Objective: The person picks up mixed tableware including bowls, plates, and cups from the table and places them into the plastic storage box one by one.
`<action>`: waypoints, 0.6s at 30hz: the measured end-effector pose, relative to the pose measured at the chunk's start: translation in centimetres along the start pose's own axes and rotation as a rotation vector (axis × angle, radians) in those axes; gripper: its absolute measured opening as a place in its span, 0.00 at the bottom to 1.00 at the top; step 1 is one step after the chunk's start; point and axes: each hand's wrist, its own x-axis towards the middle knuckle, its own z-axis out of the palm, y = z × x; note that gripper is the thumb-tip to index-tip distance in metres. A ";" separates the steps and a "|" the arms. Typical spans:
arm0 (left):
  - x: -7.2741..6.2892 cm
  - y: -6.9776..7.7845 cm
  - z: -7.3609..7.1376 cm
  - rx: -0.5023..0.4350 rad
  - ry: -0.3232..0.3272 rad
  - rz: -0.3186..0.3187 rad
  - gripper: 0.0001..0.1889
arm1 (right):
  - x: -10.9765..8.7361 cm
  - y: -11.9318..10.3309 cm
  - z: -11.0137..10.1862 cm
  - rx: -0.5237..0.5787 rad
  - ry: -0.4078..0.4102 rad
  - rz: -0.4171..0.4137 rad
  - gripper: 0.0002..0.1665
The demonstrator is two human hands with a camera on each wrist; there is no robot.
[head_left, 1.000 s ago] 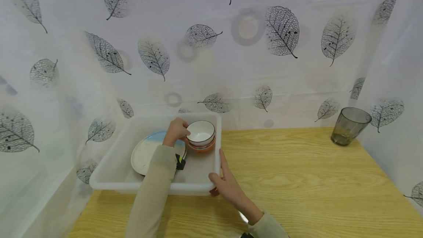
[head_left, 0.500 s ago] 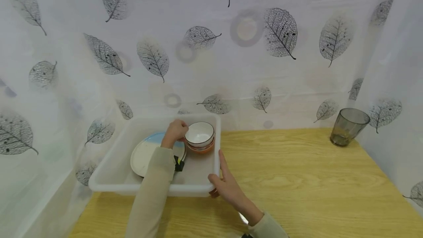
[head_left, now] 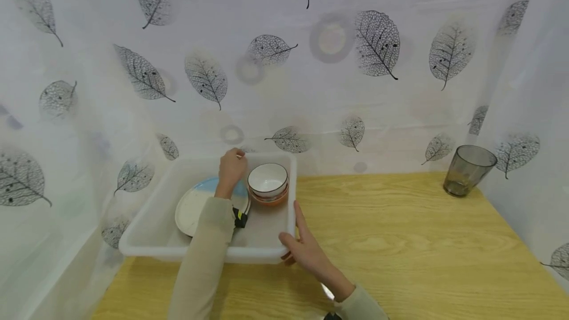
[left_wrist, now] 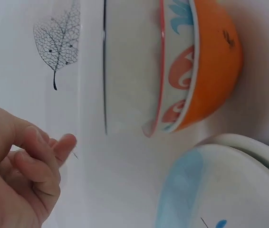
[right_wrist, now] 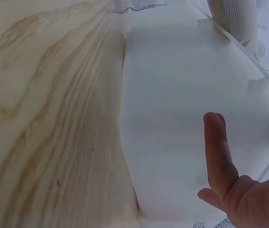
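A white plastic tub (head_left: 262,253) stands on the wooden table. My left hand (head_left: 232,169) hovers over its far part, fingers loosely curled with nothing in them. In the left wrist view this hand (left_wrist: 23,166) is apart from a bowl stack. On top of that stack sits a white, dark-rimmed bowl (head_left: 268,179); below it come a patterned bowl (left_wrist: 179,71) and an orange bowl (left_wrist: 220,61). Beside the bowls lie plates, the upper plate (head_left: 191,211) cream and blue. My right hand (head_left: 306,251) holds the tub's near right corner, its fingers along the outer wall (right_wrist: 172,104).
A grey see-through glass (head_left: 471,169) stands at the table's far right corner. Leaf-printed curtain (head_left: 329,98) hangs behind and on both sides. The wooden tabletop (head_left: 400,241) stretches to the right of the tub.
My left hand has let go of the top bowl's left rim and drawn back slightly up and left. The bowls stay stacked. My right hand keeps its place on the tub.
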 end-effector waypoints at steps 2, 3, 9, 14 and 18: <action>0.0 0.4 0.0 -0.078 0.035 0.042 0.20 | 0.0 -0.1 -0.2 -0.002 -0.007 -0.003 0.51; 0.1 0.7 0.0 -0.118 0.048 0.058 0.20 | 0.0 -0.1 -0.3 -0.003 -0.012 -0.004 0.51; -0.1 2.0 -0.2 -0.239 0.052 0.056 0.19 | -0.1 -0.3 -0.7 -0.030 -0.051 -0.008 0.52; -0.9 3.4 -0.3 -0.228 -0.009 0.074 0.20 | -0.4 -0.4 -1.0 -0.067 -0.061 -0.015 0.51; -2.0 5.1 -0.3 -0.202 -0.061 0.113 0.21 | -0.7 -0.5 -1.3 -0.098 -0.067 -0.014 0.50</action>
